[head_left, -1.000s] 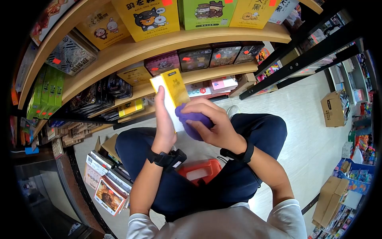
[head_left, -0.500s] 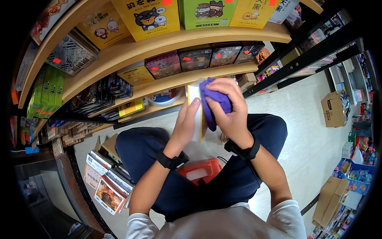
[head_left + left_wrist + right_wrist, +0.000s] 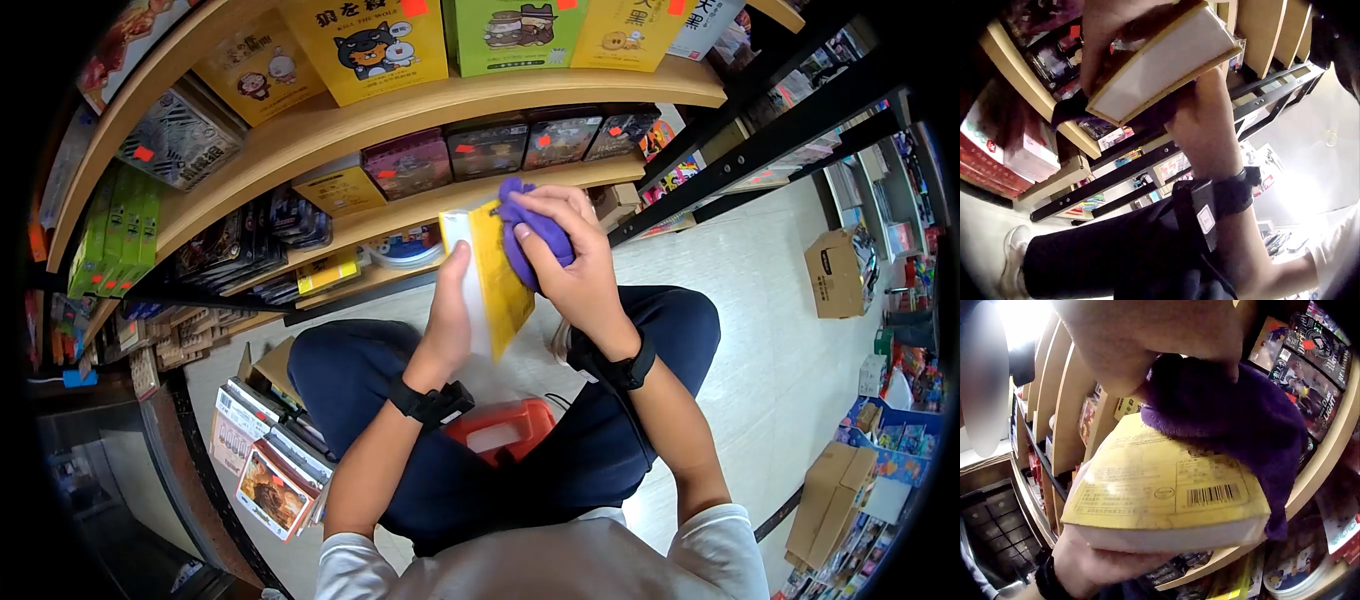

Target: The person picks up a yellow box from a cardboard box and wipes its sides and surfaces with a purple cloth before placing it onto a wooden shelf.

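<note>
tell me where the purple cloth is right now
In the head view, the purple cloth is bunched in the right hand, pressed against the yellow box that the left hand holds before the shelves.

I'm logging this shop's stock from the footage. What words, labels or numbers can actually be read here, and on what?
"KILL THE WOLF", small, under large Chinese characters: yellow cat box on the top shelf.
"大黑", partly cut off: yellow box further right.
Barcode and fine print: back of the yellow box that the left hand holds and the right hand wipes with a purple cloth; too small to read.
Red stickers on the shelf boxes: unreadable.
</note>
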Motion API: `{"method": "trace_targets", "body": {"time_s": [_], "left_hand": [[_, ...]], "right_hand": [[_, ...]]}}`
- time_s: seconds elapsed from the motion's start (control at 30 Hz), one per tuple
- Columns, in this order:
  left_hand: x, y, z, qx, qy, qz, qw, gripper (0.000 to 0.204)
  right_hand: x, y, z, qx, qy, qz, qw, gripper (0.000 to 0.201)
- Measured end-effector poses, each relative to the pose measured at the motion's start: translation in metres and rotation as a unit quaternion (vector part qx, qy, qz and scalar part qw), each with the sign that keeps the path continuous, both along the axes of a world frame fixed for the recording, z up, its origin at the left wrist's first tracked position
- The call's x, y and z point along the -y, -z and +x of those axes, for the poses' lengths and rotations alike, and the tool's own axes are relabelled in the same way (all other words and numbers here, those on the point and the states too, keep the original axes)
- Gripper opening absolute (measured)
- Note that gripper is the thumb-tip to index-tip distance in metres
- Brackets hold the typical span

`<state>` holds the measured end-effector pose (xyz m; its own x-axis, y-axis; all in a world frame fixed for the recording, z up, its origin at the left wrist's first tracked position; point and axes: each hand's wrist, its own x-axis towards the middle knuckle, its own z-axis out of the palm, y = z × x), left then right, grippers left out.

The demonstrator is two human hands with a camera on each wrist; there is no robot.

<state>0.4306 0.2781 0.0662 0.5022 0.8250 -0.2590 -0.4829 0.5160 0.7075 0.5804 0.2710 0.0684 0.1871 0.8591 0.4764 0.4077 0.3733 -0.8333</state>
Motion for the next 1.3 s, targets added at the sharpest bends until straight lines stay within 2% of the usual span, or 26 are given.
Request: {"method": "trace_targets", "body": {"time_s": [0.03,0.13,0.33,0.57,0.67,0.8,0.87,0.97,1.07,1.3], "left_hand": [[0.0,-0.006,0.001,0.016,-0.027,-0.003,1.0,0.058],[-0.005,-0.004,-0.004,0.038,-0.089,0.01,0.995,0.062],[-0.018,0.002,-0.02,0.039,-0.216,0.013,0.975,0.062],[-0.023,0.002,-0.026,0.046,-0.242,0.004,0.969,0.057],[-0.02,0.003,-0.022,0.029,-0.205,-0.019,0.978,0.056],[-0.013,0.009,-0.015,0.05,-0.107,0.008,0.993,0.057],[-0.009,0.01,-0.011,0.004,-0.076,0.012,0.997,0.057],[-0.005,0.015,-0.003,-0.019,-0.046,0.012,0.999,0.056],[-0.003,0.023,0.005,-0.035,-0.055,0.026,0.998,0.056],[0.0,0.015,0.007,-0.009,-0.025,-0.01,1.0,0.058]], "right_hand": [[0.0,0.002,0.002,0.028,-0.027,-0.005,0.999,0.024],[0.003,0.007,-0.002,0.008,-0.077,-0.043,0.996,0.025],[0.01,0.01,-0.016,0.029,-0.154,-0.028,0.987,0.032],[0.021,0.006,-0.025,0.019,-0.241,-0.011,0.97,0.04],[0.022,-0.001,-0.022,0.08,-0.261,0.037,0.961,0.044],[0.024,-0.005,-0.02,0.086,-0.256,0.039,0.962,0.046],[0.022,-0.007,-0.018,0.085,-0.229,0.039,0.969,0.045],[0.016,-0.003,-0.014,0.075,-0.182,0.055,0.979,0.042],[0.014,-0.005,-0.011,0.065,-0.148,0.045,0.986,0.037],[0.011,-0.005,-0.009,0.063,-0.136,0.04,0.988,0.037]]}}
